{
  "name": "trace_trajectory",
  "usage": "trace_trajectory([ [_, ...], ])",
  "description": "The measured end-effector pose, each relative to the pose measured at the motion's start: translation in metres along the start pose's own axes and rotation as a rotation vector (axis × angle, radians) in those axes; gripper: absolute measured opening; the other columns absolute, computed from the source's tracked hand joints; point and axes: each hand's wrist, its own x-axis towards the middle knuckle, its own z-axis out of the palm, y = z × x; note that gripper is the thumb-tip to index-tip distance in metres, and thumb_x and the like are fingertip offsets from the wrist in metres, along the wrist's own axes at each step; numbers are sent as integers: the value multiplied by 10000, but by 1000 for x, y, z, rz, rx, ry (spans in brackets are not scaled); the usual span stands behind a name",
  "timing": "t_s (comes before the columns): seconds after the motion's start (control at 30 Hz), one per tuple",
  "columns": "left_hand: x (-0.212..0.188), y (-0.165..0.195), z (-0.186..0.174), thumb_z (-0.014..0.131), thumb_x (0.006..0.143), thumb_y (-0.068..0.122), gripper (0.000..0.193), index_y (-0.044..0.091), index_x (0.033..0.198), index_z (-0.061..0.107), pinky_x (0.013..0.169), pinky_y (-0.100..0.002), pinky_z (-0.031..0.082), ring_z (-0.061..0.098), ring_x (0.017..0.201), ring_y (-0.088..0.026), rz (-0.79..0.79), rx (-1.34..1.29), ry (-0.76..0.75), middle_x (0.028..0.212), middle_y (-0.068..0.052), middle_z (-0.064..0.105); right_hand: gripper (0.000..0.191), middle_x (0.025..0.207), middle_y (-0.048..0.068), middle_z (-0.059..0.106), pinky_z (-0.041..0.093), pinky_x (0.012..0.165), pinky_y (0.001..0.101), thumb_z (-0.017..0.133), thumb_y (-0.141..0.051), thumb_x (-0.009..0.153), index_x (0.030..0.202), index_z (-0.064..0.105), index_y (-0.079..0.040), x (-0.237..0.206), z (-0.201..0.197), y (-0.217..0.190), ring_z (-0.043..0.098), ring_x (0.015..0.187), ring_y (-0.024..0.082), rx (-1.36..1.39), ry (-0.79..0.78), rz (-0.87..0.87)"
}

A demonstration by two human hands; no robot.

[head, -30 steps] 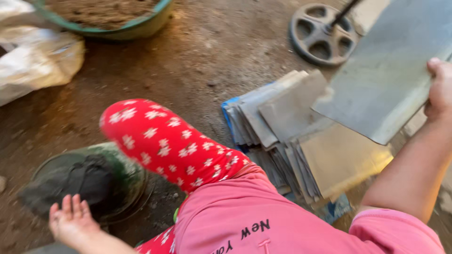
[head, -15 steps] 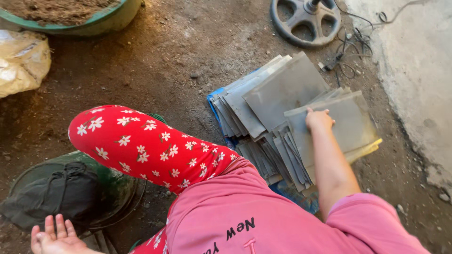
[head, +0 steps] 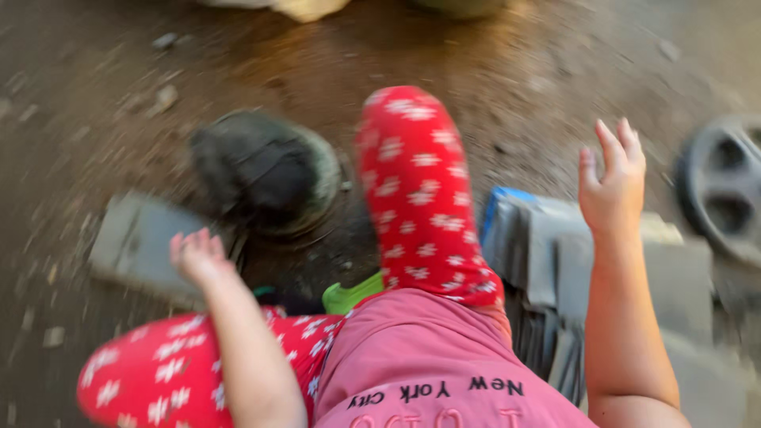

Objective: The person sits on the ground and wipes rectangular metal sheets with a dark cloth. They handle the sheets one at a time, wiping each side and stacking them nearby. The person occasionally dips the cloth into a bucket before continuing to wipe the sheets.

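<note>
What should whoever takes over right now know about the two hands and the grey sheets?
Left hand: open, empty, over the flat grey slab on the dirt floor; contact unclear through blur.
Right hand: open, empty, raised above the stack of thin grey metal sheets with a blue edge, not touching it.
Between them: a dark mound in a round green basin, beside the red-patterned knee. A black spoked wheel lies at far right.
Done: one slab lies apart from the stack. Left: the remaining sheets are stacked.
</note>
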Motion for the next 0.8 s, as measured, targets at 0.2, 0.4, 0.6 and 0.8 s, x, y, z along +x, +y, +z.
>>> trace_trajectory([
  [0.2,-3,-15,-20,595,958,384,186,234,1069,593,848,-521,492,584,938,-244,-255,-323,188,1039,8,616,493,1676,258,312,272,1212,667,705,-270,1001,1465,615,-131,49,131,-311,225,1562,512,309,-440,-784],
  [0.4,12,-42,-50,644,872,230,329,169,1194,610,988,-512,498,636,1105,-306,-254,30,558,1184,-104,672,603,1666,201,211,186,973,874,695,-502,883,1446,581,-319,-6,279,-448,145,1460,576,77,-749,-788],
  [0.6,48,-63,-87,677,848,154,410,88,1253,673,1012,-423,511,671,1167,-328,-232,462,772,1254,-189,720,591,1663,196,398,284,1120,736,754,-461,890,1457,650,-328,-29,360,-416,375,1456,517,130,-415,-917],
  [0.8,89,-75,-129,766,855,230,552,65,1356,605,1070,-460,459,573,1269,-419,-154,824,904,1393,-236,589,527,1676,222,419,298,1175,695,738,-400,926,1433,659,-282,-33,387,-394,379,1472,523,93,-442,-943],
])
